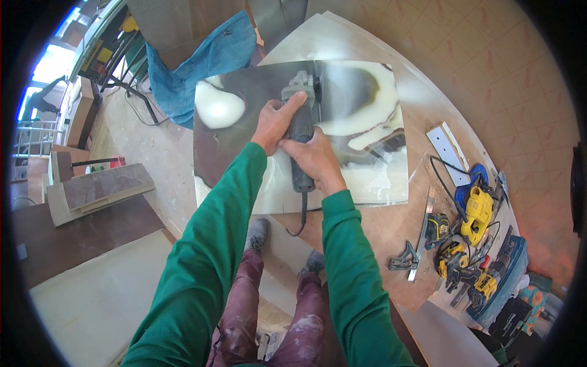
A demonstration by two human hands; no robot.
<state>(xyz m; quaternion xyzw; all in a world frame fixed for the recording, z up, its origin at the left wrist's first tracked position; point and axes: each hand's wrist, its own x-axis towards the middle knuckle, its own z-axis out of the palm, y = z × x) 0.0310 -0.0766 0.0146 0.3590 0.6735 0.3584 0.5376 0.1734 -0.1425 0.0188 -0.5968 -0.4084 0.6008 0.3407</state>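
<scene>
Both hands, left hand [273, 124] and right hand [317, 160], clench an angle grinder [301, 131] on a marbled slab [361, 116]; its disc is hidden.

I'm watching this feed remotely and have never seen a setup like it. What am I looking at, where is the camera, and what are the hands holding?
There is no machine here: a person works with two bare hands. The single picture comes from a wide fisheye camera worn on the person's head, looking down, so straight edges bend near the rim. The green sleeves rising from the lower edge are the person's own arms.

Both hands grip an angle grinder: the left hand near its head, the right hand around its dark body, with the cord hanging below. The grinder sits over a glossy slab patterned in dark and cream, lying on a wooden worktop.

To the right lie yellow power tools, a metal square and a white strip. A blue cloth lies behind the slab.
</scene>
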